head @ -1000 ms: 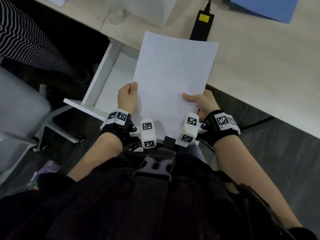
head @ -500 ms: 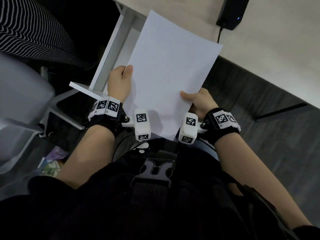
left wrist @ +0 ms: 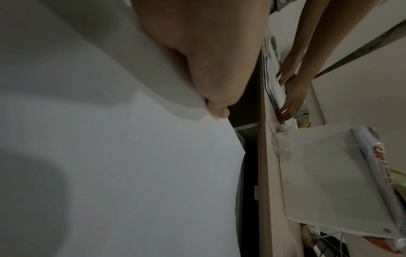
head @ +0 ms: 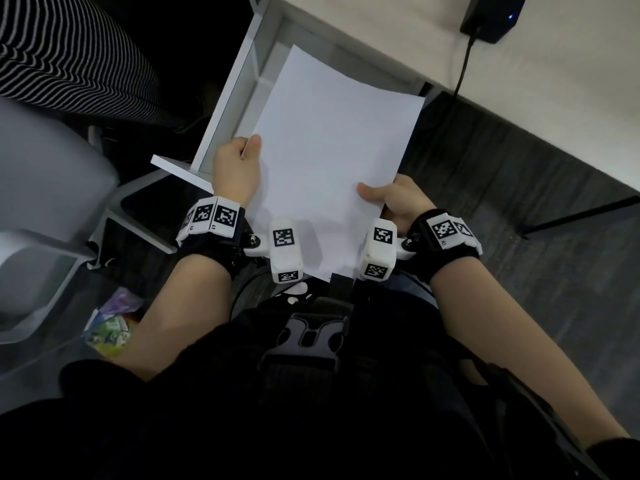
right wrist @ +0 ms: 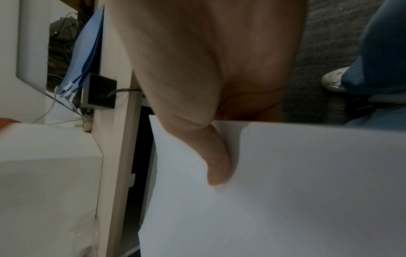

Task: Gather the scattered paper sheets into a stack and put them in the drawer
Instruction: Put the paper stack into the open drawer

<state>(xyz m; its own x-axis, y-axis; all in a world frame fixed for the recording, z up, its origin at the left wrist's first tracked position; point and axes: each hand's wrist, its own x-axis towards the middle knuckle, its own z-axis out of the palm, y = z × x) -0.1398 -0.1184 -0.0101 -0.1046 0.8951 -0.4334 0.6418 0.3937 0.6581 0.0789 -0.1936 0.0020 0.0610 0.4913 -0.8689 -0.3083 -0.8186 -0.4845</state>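
A stack of white paper sheets [head: 332,147] hangs tilted over the open white drawer [head: 225,98], which juts out from under the desk. My left hand [head: 239,164] pinches the stack's left edge, thumb on top. My right hand [head: 394,199] grips the right edge near the lower corner, thumb pressed on the top sheet. In the left wrist view the paper [left wrist: 131,173] fills the frame below my left hand [left wrist: 215,107]. In the right wrist view my thumb [right wrist: 216,165] lies on the paper [right wrist: 285,191]. The fingers under the sheets are hidden.
The beige desk top [head: 398,36] carries a black power adapter [head: 491,15] with a cable. A grey chair [head: 41,188] stands at the left beside a person in striped clothing [head: 69,57]. Colourful wrappers [head: 110,323] lie on the dark carpet. Another person's hands [left wrist: 287,90] work on the desk.
The stack has come down and back from above the desk top to over the open drawer. Both hands keep the same hold on its edges.
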